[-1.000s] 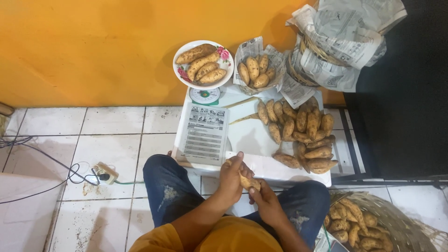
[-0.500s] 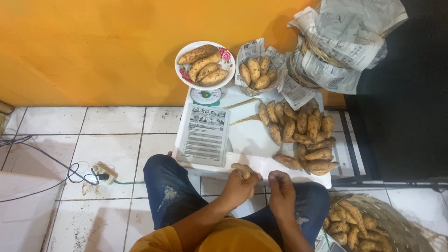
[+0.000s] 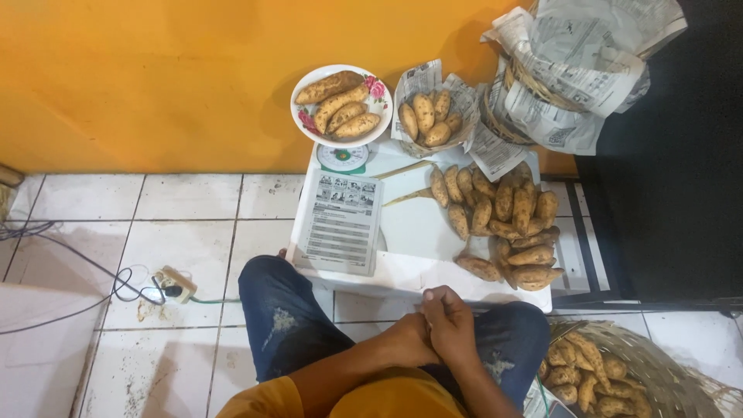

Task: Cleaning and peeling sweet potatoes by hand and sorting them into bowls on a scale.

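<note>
Right hand (image 3: 451, 329) is curled shut and laid over the left hand (image 3: 408, 340), both resting between the knees in blue jeans (image 3: 298, 325). Can't tell if either one has anything inside it, the left is mostly covered. Just past the knuckles is a white sheet (image 3: 414, 232) with a pile of sweet potatoes (image 3: 507, 220) on its right half and a printed leaflet (image 3: 342, 220) on the left. A woven basket (image 3: 658, 368) of more sits by the right knee. Further back by the orange wall (image 3: 155, 77): a floral plate (image 3: 378, 89) of four big ones on a kitchen scale (image 3: 343, 158), plus a newspaper-lined basket (image 3: 430, 116).
</note>
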